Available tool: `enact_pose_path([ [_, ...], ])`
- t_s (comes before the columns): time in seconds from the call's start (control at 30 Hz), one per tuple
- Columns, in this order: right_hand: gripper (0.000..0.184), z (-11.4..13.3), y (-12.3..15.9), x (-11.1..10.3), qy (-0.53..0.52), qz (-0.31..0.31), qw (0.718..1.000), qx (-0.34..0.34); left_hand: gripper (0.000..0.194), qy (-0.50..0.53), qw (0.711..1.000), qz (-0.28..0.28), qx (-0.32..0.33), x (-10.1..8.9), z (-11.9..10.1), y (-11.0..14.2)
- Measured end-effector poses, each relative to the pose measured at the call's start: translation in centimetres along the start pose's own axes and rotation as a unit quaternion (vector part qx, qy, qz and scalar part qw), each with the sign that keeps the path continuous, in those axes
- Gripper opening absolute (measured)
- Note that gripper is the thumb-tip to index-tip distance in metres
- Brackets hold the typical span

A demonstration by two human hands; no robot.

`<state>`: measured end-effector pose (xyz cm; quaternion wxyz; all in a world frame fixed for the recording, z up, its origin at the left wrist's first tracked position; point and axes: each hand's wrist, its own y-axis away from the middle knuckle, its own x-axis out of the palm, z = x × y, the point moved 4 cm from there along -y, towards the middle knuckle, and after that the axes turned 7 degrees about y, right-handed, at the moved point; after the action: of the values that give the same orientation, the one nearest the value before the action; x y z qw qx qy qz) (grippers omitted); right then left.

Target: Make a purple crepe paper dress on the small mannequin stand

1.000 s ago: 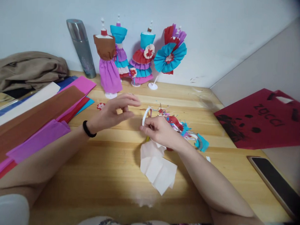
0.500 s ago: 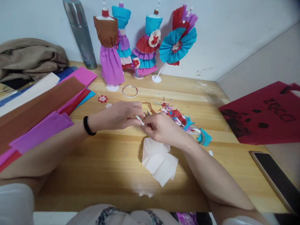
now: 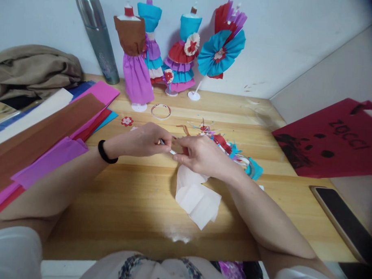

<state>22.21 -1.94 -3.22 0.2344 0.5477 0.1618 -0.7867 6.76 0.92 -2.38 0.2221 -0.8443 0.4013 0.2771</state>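
Note:
A thin white strip (image 3: 172, 151) spans the small gap between my hands above the table. My left hand (image 3: 138, 140), with a black band on its wrist, pinches the strip's left end between thumb and fingers. At the other end, my right hand (image 3: 202, 154) has its fingers bent and its thumb against the strip; part of its grip is hidden. Crumpled white crepe paper (image 3: 199, 201) lies below my right hand. Just beyond the hands is a heap of coloured paper scraps (image 3: 222, 143).
Dressed miniature mannequins (image 3: 134, 60) stand along the wall beside a grey flask (image 3: 100, 43). Folded coloured paper sheets (image 3: 52, 135) cover the left side. A ring (image 3: 161, 111) and a red flower cutout (image 3: 127, 121) lie mid-table. At right are a red bag (image 3: 329, 140) and a phone (image 3: 338, 218).
My hands have drawn slightly apart, the left one shifting left. More of the white strip shows between them, and the right fingers have spread a little.

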Motion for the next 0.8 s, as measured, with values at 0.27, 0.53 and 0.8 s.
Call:
enact_pose_path([
  [0.27,0.03,-1.0,0.6,-1.9,-0.255,-0.101,0.961,-0.029,0.02,0.115,0.987,-0.083,-0.081,-2.3,0.9,0.3],
  [0.53,0.028,-1.2,0.2,-1.0,-0.496,-0.114,0.86,0.043,0.015,0.314,0.927,-0.127,-0.162,-1.0,1.1,0.4],
  [0.8,0.041,-0.8,0.4,-1.2,-0.522,-0.124,0.842,0.051,0.028,0.379,0.891,-0.186,-0.168,-0.4,1.8,0.5],
])
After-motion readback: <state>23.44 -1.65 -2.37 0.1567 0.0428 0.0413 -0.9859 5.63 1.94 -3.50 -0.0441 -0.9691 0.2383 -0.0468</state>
